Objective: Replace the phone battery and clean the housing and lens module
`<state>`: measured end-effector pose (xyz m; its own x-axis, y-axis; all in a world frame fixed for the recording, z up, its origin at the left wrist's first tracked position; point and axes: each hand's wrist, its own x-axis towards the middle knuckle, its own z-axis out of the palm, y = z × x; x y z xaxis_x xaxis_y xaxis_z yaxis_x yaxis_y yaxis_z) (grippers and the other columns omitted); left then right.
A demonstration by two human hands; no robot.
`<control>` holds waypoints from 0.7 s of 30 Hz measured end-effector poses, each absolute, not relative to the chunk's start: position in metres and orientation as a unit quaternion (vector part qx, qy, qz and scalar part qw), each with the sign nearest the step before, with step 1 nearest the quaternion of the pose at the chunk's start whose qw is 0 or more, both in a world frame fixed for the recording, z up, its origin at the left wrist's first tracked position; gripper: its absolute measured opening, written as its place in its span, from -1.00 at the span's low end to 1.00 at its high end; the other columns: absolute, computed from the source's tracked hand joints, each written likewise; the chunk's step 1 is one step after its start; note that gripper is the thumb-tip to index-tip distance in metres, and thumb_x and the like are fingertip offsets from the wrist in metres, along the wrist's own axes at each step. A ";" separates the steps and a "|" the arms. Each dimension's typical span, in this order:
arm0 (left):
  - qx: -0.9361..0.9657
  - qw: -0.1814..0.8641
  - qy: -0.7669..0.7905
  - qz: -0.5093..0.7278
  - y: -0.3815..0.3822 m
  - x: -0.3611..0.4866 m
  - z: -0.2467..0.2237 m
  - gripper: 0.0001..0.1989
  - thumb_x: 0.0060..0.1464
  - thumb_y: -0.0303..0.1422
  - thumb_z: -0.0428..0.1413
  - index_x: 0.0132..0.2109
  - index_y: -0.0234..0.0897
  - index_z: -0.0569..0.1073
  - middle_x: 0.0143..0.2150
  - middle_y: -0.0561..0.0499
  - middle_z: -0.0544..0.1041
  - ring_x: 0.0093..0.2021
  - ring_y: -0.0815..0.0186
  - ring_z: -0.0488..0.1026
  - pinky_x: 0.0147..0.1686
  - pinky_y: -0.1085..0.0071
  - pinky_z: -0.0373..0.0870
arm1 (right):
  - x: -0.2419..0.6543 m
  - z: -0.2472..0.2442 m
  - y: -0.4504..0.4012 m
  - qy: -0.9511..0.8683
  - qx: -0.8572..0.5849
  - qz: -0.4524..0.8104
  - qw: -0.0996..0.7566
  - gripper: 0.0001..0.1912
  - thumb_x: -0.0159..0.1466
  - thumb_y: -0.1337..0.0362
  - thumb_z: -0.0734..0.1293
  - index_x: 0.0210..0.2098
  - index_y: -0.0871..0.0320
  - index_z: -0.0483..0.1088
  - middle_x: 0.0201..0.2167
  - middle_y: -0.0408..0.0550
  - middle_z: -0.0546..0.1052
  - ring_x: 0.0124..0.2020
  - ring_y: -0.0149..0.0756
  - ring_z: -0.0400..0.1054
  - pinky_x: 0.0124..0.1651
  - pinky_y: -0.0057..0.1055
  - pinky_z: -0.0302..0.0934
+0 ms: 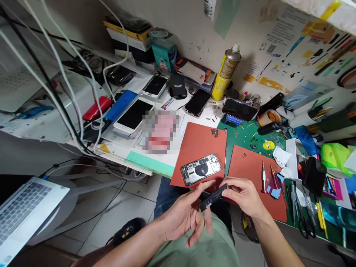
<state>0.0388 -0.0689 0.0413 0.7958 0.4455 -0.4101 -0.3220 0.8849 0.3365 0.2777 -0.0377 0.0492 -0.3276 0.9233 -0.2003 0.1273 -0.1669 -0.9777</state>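
A phone battery (213,197), black with small print along its side, is held tilted just off the table's front edge. My right hand (242,193) pinches its upper right end between thumb and fingers. Beside its lower left end is my left hand (191,211), palm partly up and fingers spread; I cannot tell whether they touch it. Just beyond my hands, an opened phone (200,169) lies with its inside facing up on the left orange mat (203,141). A small metal part (214,132) rests near that mat's far edge.
A second orange mat (258,178) carries screwdrivers (263,176). Tweezers, scissors (306,226) and a white tray lie at the right. Several phones and a yellow spray can (226,72) stand along the back. Cables (69,100) hang at left above a laptop (30,211).
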 end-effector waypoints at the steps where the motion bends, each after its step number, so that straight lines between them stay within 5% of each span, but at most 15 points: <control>1: 0.163 0.915 0.293 0.224 -0.073 0.035 0.040 -0.24 0.44 0.21 -0.25 0.53 -0.15 0.10 -0.42 -0.05 0.63 -0.76 0.29 0.42 -0.83 0.50 0.28 | 0.277 0.046 -0.040 -0.506 -0.517 0.602 0.337 -0.77 0.32 0.06 0.56 -0.19 0.09 0.68 -0.46 -0.14 0.53 -0.45 -0.34 0.38 -0.35 -0.36 0.33; 3: 0.319 0.785 0.425 0.318 -0.081 0.025 0.035 -0.43 0.52 0.05 -0.21 0.27 -0.24 0.41 -0.48 0.05 0.57 -0.79 0.39 0.33 -0.81 0.55 0.21 | 0.273 0.043 -0.042 -0.429 -0.582 0.595 0.351 -0.68 0.29 0.00 0.57 -0.12 0.09 0.67 -0.51 -0.20 0.46 -0.51 -0.39 0.31 -0.39 -0.38 0.27; 5: 0.544 0.512 0.517 0.417 -0.086 0.013 0.026 -0.69 0.55 -0.22 -0.07 -0.03 -0.26 0.50 -0.50 0.12 0.52 -0.72 0.46 0.37 -0.70 0.57 0.28 | 0.268 0.044 -0.039 -0.396 -0.617 0.585 0.347 -0.61 0.28 -0.04 0.57 -0.07 0.10 0.67 -0.52 -0.20 0.47 -0.51 -0.39 0.31 -0.35 -0.37 0.28; 8: 0.692 0.199 0.508 0.472 -0.085 -0.002 0.008 -0.92 0.41 -0.49 0.15 -0.10 -0.25 0.53 -0.37 0.06 0.60 -0.44 0.38 0.56 -0.39 0.49 0.47 | 0.257 0.049 -0.028 -0.397 -0.646 0.573 0.310 -0.52 0.27 -0.11 0.55 -0.03 0.14 0.67 -0.53 -0.17 0.51 -0.50 -0.35 0.35 -0.28 -0.33 0.29; 14: 0.744 0.105 0.445 0.488 -0.072 -0.006 -0.026 -0.70 0.17 -0.59 0.37 0.03 -0.29 0.60 -0.19 -0.08 0.67 -0.20 0.21 0.59 -0.19 0.29 0.49 | 0.233 0.049 -0.012 -0.409 -0.670 0.536 0.310 -0.38 0.18 -0.19 0.57 -0.04 0.20 0.60 -0.53 -0.18 0.50 -0.53 -0.32 0.35 -0.34 -0.32 0.30; 21: 0.773 0.100 0.418 0.467 -0.067 -0.005 -0.032 -0.60 0.15 -0.60 0.39 0.13 -0.38 0.59 -0.04 -0.16 0.70 0.01 0.11 0.57 -0.04 0.18 0.52 | 0.220 0.043 -0.012 -0.429 -0.689 0.511 0.282 -0.40 0.22 -0.22 0.51 -0.07 0.20 0.56 -0.54 -0.16 0.51 -0.53 -0.31 0.36 -0.38 -0.35 0.30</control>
